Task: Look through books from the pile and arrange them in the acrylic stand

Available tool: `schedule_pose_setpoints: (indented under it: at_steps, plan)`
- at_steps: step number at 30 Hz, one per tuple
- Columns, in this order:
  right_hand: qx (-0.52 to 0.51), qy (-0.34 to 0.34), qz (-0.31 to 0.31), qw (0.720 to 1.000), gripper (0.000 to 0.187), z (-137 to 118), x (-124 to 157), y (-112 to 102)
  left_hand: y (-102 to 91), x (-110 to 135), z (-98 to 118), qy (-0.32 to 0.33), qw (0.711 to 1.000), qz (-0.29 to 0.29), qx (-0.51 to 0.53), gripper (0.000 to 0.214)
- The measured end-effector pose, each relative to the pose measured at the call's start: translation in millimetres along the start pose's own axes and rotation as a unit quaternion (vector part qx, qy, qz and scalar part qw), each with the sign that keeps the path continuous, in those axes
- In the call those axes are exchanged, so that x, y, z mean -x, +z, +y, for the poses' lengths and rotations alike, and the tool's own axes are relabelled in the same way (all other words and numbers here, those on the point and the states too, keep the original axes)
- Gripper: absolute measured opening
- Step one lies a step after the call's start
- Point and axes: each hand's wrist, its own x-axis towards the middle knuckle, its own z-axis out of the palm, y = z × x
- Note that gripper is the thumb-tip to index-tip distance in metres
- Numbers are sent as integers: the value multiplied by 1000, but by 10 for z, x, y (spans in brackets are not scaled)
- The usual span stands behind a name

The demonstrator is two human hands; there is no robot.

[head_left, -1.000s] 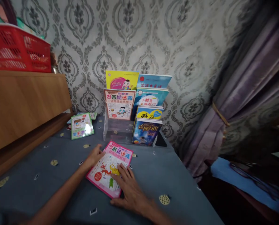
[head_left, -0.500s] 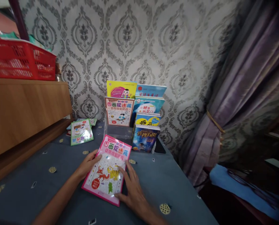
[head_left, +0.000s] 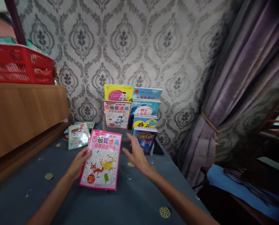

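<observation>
Left hand (head_left: pixel 79 163) grips pink-bordered rectangular paper book (head_left: pixel 104 156) (fox-and-tiger cover) by its left edge; right hand (head_left: pixel 137 156), fingers extended, near dark-blue rectangular paperback (head_left: pixel 147 141).

Patterned blue-grey cloth (head_left: pixel 149 197): clear book stand (head_left: pixel 117 131), book pile (head_left: pixel 78 136) left, dark flat object (head_left: pixel 158 149) right.

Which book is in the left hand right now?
The pink-bordered book with a fox on its cover. The left hand grips its left edge; the other books stand behind it or lie farther left.
</observation>
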Motion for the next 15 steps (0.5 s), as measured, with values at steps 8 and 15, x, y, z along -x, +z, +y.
schedule_pose_setpoints:
  at_steps: [8,15]
  plan:
    - [234,-146,-20,961,71,-365,-1876,-813,-199,-57,430,52,996,61,-29,63]
    - [356,-97,-246,896,50,-543,-2451,-775,-371,-173,816,129,984,101,-75,60]
